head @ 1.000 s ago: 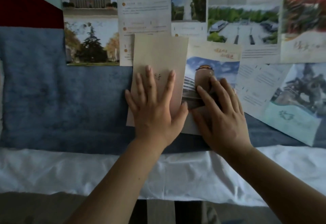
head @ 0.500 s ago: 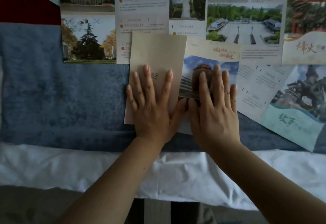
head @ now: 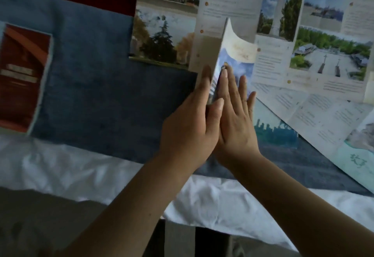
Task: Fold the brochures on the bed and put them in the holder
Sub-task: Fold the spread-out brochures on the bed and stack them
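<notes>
Two flat hands [head: 212,123], curled glossy brochure [head: 236,54]

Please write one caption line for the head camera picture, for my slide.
Left hand and right hand press a folded brochure upright between their palms above the bed.

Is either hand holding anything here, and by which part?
Yes: the folded brochure stands on edge, pressed between the flat left hand and right hand, which clasp its lower half.

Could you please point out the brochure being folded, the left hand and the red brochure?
brochure being folded [head: 241,51]: head view, raised cream flap.
left hand [head: 188,129]: head view, back of hand.
red brochure [head: 21,78]: head view, cover middle.
</notes>
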Motion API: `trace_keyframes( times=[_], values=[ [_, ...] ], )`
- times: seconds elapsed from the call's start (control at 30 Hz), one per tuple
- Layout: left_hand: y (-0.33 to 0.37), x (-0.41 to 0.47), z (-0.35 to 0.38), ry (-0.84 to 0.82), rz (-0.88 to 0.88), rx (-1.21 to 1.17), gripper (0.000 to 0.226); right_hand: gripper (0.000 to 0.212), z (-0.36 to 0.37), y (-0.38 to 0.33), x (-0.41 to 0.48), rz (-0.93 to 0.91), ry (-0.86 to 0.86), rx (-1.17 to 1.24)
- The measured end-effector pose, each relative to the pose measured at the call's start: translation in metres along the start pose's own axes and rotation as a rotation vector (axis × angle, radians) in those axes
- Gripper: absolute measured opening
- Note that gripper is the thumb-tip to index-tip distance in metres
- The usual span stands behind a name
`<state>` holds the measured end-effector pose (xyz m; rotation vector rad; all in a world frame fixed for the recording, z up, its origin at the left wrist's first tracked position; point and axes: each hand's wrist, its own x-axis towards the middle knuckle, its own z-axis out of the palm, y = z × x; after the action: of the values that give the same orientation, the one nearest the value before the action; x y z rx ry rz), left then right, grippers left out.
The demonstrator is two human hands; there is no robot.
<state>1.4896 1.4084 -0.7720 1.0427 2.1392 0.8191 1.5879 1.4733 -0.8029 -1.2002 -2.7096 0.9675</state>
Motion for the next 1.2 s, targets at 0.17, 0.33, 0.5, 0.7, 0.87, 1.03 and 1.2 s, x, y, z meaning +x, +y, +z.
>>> trace_keyframes(
  times=[0.17,0.33,0.5,0.7,0.87,1.03,1.2],
  values=[
    [-0.029,-0.015,-0.048,0.163,-0.116,0.197,0.068,0.058,0.036,-0.055,0.026,-0.274,0.023,0.026],
    [-0.099,-0.013,-0.083,0.24,-0.156,0.352,0.058,0.059,0.078,-0.084,0.034,-0.189,-0.084,0.049],
    [-0.157,-0.01,-0.071,0.147,-0.112,0.663,0.057,0.056,0.089,-0.074,0.032,-0.266,-0.006,-0.14],
    [-0.17,-0.005,-0.06,0.226,-0.049,0.68,0.062,0.066,0.094,-0.066,0.033,-0.084,0.035,-0.417],
    [-0.169,-0.001,-0.058,0.204,-0.041,0.695,0.065,0.066,0.101,-0.065,0.039,-0.073,0.016,-0.443],
    [-0.166,-0.003,-0.068,0.232,0.017,0.526,0.058,0.067,0.099,-0.074,0.039,-0.065,-0.005,-0.374],
    [-0.164,-0.009,-0.108,0.31,0.096,0.073,0.061,0.066,0.112,-0.119,0.037,-0.065,-0.059,-0.223]
  ],
)
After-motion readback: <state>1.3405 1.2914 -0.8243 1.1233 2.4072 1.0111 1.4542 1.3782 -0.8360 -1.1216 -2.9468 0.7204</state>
